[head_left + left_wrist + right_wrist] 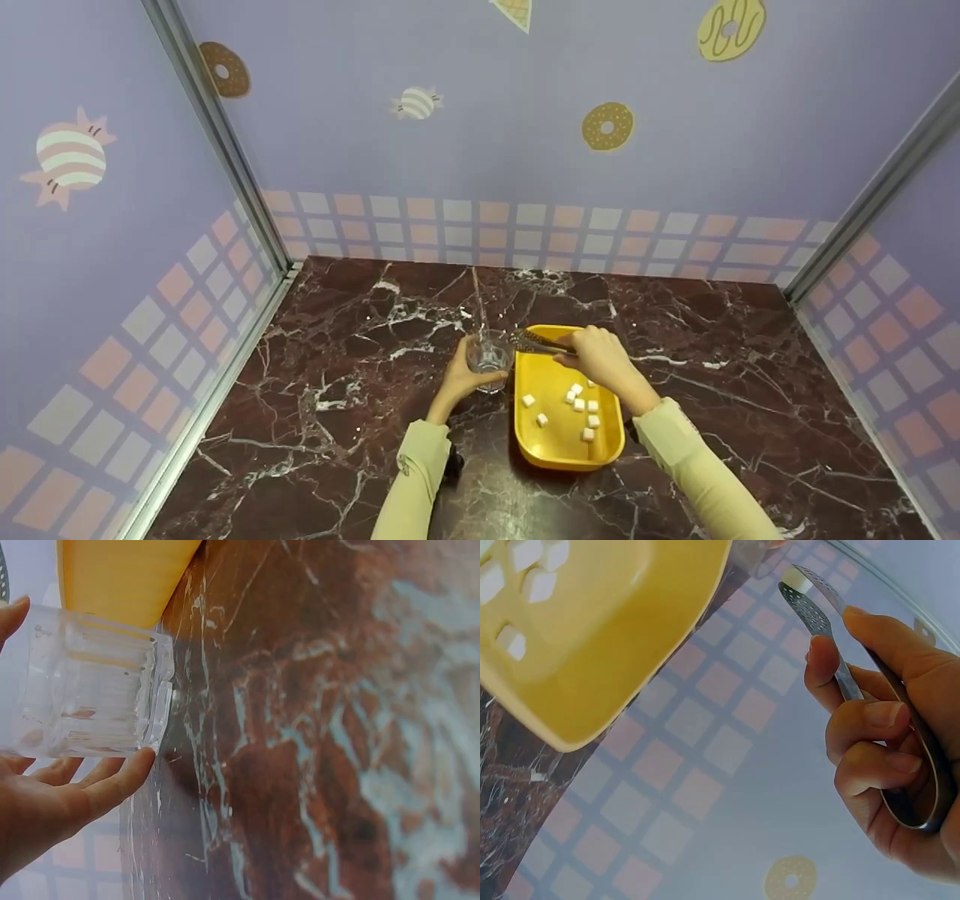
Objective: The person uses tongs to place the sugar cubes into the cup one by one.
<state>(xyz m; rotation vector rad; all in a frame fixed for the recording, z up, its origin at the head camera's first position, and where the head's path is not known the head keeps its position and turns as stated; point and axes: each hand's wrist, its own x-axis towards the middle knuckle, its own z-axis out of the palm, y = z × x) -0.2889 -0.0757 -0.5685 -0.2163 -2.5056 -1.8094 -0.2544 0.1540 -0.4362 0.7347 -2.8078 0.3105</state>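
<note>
My left hand (455, 379) grips a clear ribbed glass (489, 360), thumb on one side and fingers on the other. In the left wrist view the glass (97, 690) has its base close to the tabletop; whether they touch I cannot tell. Metal tongs (541, 344) with perforated tips are held in my right hand (602, 360), above the far end of a yellow tray (547, 375). Between the tong tips, in the right wrist view, sits a white cube (796, 580). The tips point left toward the glass's mouth. Several white cubes (579, 405) lie scattered in the tray.
A dark red marbled tabletop (322, 360) lies under everything. Purple wall panels (495, 150) with printed sweets and tiles stand at the back and both sides. The tray's left wall is right beside the glass.
</note>
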